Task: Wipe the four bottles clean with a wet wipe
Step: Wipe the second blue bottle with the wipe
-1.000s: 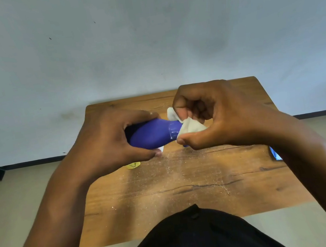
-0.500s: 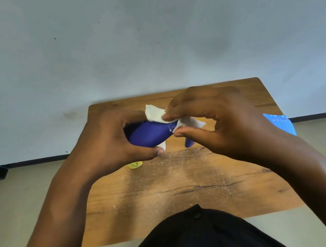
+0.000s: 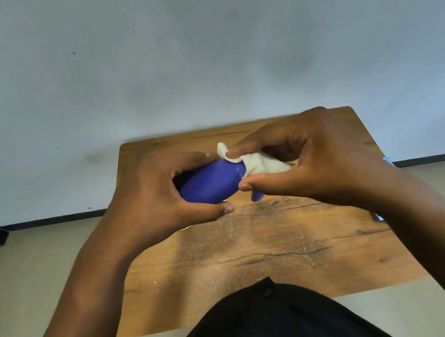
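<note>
A dark blue bottle [image 3: 212,183] lies sideways in the air above the wooden table [image 3: 256,249]. My left hand [image 3: 151,199] is closed around its left end. My right hand [image 3: 312,160] pinches a white wet wipe [image 3: 258,163] between thumb and fingers and presses it around the bottle's right end. That end is mostly covered by the wipe and my fingers; a small blue part [image 3: 257,195] pokes out below my right thumb. No other bottle shows.
The table top carries scattered pale grit. A small yellow item [image 3: 185,227] peeks out under my left hand. A blue object [image 3: 378,216] shows at the table's right edge behind my right wrist. A white wall stands behind the table.
My right hand has turned the wipe around the bottle's right end and spread it further over that end. The blue object at the right is now mostly hidden by my wrist. My left hand holds steady.
</note>
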Demonstrator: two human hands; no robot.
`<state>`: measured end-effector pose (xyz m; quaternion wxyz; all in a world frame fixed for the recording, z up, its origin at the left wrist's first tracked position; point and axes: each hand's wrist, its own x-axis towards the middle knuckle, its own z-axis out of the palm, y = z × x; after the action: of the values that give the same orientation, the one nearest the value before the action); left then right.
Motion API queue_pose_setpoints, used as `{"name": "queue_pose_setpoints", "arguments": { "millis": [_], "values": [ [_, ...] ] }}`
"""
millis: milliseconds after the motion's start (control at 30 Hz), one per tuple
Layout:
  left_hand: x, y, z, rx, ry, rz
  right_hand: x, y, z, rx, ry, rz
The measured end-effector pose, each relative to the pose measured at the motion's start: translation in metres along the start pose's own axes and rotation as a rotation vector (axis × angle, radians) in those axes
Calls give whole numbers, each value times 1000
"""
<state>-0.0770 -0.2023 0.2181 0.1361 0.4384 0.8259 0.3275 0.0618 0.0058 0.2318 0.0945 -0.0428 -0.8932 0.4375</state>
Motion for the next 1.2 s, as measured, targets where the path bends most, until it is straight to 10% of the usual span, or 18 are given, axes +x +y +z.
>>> {"name": "queue_pose_setpoints", "arguments": {
  "millis": [367,767,1033,1200],
  "values": [
    [3,4,16,305,143,171,3,-8,-2,193,86,285],
    [2,-2,6,-408,-205,22,-2,3,-8,0,11,-243],
    [2,-16,21,-463,-223,-19,7,20,2,480,477,224],
    [2,-14,34,-646,-138,-142,-4,10,23,291,543,170]
  ]
}}
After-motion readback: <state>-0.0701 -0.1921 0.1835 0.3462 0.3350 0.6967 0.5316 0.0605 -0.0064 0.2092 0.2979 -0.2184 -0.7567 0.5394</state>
